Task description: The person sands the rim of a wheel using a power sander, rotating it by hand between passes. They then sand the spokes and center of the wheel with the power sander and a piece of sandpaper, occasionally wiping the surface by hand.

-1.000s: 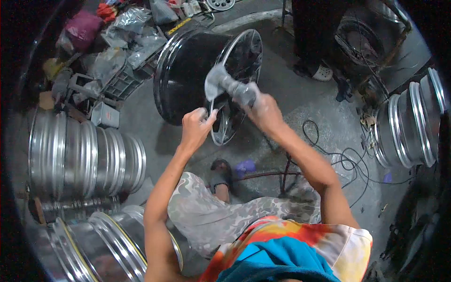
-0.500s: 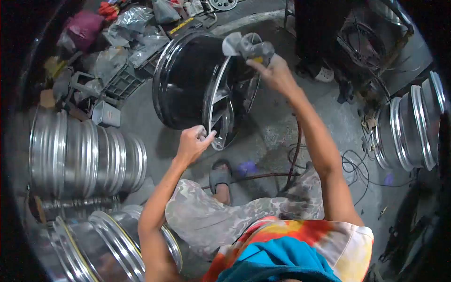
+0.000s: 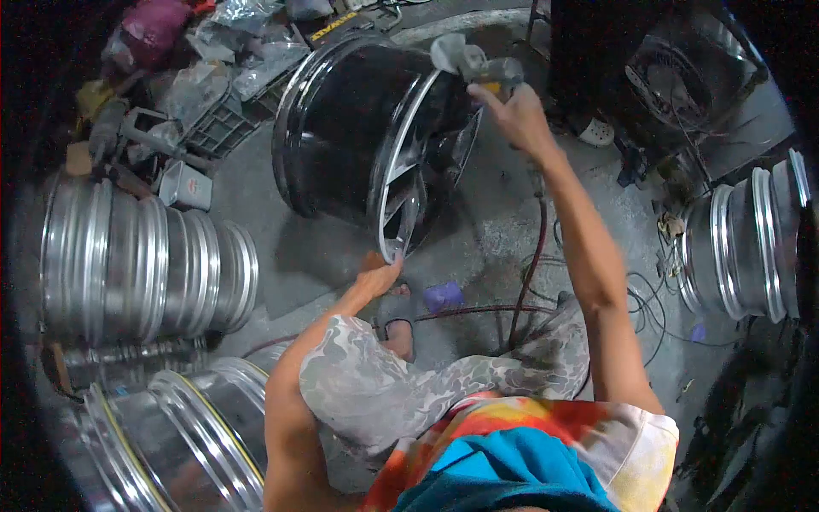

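Observation:
A black wheel rim (image 3: 350,128) with a bare silver edge stands on the floor ahead of me, its spoked face turned to the right. My left hand (image 3: 380,275) is closed on the lower part of that silver edge. In my right hand (image 3: 522,118) is a small disc sander (image 3: 495,75), grey with a yellow patch. Its pale round pad (image 3: 450,53) is at the top of the rim's edge, slightly blurred; whether it touches cannot be made out. A dark red hose (image 3: 539,235) trails from below my right hand to the floor.
Silver rims (image 3: 149,264) lie in a row at the left, with more rims (image 3: 188,427) below them and others (image 3: 742,243) at the right. Plastic bags, a grey crate (image 3: 220,124) and a white container (image 3: 185,186) crowd the upper left. Thin cables (image 3: 653,311) loop over the floor.
My right hand and the sander have moved a little to the right. My left hand has shifted lower along the rim's edge, and the rim has turned slightly.

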